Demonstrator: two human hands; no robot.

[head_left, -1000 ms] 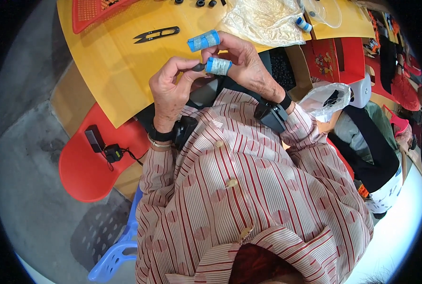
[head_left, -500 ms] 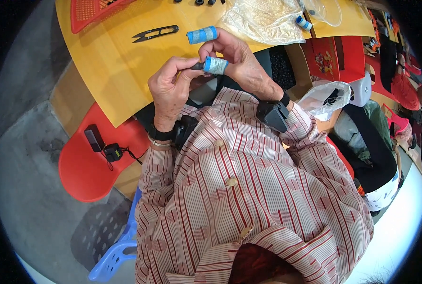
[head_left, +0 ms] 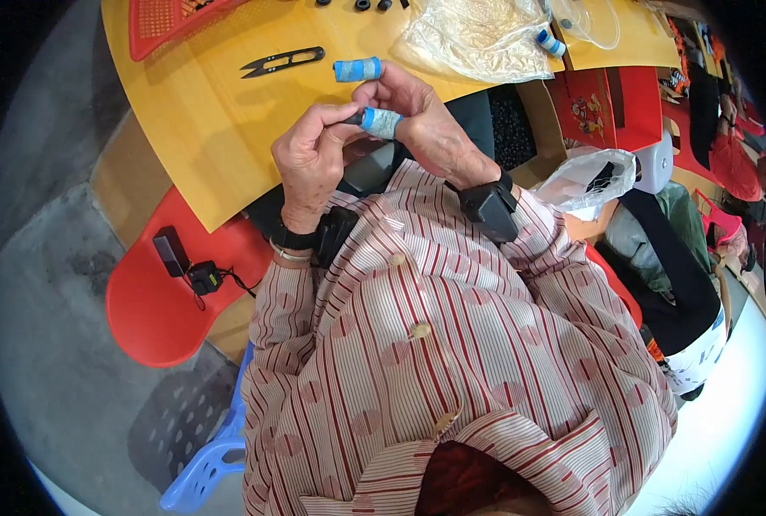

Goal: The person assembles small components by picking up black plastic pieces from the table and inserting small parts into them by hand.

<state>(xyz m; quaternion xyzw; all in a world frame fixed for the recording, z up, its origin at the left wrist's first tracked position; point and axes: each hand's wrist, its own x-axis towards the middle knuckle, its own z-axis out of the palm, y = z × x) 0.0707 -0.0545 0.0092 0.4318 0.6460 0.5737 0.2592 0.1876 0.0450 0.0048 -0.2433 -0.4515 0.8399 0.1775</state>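
My left hand (head_left: 307, 168) pinches a small black piece (head_left: 355, 119) between thumb and forefinger, above the table's near edge. My right hand (head_left: 439, 129) meets it from the other side, its thumb pressed against the piece and its fingers bent behind. A blue and whitish wrap (head_left: 381, 123) covers the right thumb, and a similar wrap (head_left: 357, 70) covers the right forefinger, which points left. The piece's exact shape is mostly hidden by the fingers. Black thread snips (head_left: 282, 62) lie on the yellow table (head_left: 219, 120) beyond my left hand.
A red basket (head_left: 146, 30) stands at the far left, and several small black rings (head_left: 362, 4) lie at the far edge. Clear plastic (head_left: 469, 43) covers the right part, beside another blue-white roll (head_left: 550, 41). A box of black pieces (head_left: 512, 129) sits below. A red stool (head_left: 155, 310) stands left.
My right hand has shifted slightly left, and its wrapped thumb and forefinger have moved left with it. The left hand keeps its pinch on the black piece, nearly in place.
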